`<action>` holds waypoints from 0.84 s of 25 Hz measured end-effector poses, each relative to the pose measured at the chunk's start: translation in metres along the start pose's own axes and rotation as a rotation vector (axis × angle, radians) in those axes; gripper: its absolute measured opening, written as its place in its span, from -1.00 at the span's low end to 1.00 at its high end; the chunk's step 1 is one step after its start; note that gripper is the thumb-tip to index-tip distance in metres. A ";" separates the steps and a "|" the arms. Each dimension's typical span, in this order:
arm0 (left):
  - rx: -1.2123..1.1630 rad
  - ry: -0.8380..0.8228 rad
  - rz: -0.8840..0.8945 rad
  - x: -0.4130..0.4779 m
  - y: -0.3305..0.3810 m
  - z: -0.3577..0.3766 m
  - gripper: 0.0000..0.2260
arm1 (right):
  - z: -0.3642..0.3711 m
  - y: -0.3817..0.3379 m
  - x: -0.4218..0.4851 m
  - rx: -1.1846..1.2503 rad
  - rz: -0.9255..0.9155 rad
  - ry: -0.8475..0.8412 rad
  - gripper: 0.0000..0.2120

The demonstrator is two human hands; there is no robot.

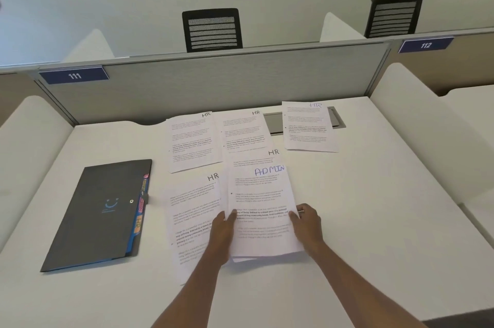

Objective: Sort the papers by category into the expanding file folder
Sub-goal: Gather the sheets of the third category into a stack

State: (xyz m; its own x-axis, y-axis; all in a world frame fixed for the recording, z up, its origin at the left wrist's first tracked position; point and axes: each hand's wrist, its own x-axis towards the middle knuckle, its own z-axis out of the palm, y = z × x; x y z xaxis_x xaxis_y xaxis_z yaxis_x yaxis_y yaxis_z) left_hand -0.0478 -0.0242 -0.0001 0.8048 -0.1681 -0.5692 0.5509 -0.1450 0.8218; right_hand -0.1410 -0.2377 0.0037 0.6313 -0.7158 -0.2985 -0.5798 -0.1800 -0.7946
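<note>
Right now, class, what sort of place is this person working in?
Probably a shared office or study room: a numbered desk plate, a grey partition between facing desks, and a mesh office chair behind it.

The bench (374, 207) is finished in a smooth, matt white surface. The sheets (259, 194) are made of thin, matt white paper. The expanding file folder (99, 210) is covered in dark grey matt plastic and fitted with a small shiny metal snap (131, 201). The partition (213, 87) is faced in grey woven cloth.
</note>
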 end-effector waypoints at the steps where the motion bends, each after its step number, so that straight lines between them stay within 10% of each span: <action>1: 0.024 -0.018 0.032 -0.002 -0.002 0.002 -0.77 | 0.001 0.005 0.001 -0.050 -0.019 -0.023 -0.91; 8: -0.052 -0.197 0.124 -0.021 0.017 -0.010 -0.73 | -0.021 -0.011 0.021 -0.024 -0.091 -0.063 -0.49; 13: -0.037 -0.396 0.158 -0.037 0.051 -0.015 -0.70 | -0.053 -0.051 0.023 0.563 0.016 -0.486 -0.66; 21: -0.050 -0.319 0.309 -0.047 0.118 0.010 -0.73 | -0.064 -0.084 0.004 0.545 -0.191 -0.370 -0.75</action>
State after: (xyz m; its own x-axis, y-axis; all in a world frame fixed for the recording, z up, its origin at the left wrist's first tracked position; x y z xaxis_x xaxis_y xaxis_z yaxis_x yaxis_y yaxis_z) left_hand -0.0227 -0.0434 0.1231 0.8293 -0.4899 -0.2688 0.3113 0.0055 0.9503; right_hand -0.1224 -0.2690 0.1035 0.8873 -0.4102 -0.2107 -0.1600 0.1546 -0.9749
